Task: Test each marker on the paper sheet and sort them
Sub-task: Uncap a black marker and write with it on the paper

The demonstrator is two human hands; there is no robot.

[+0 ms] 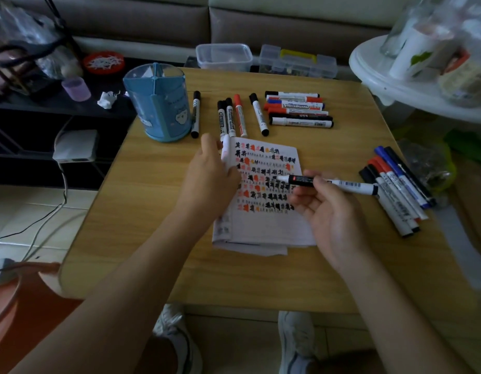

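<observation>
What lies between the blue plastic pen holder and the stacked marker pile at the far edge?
Head view: five loose markers: a lone black-capped marker beside the blue pen holder, a trio (two black caps, one red), then a slanted black-capped marker.
</observation>
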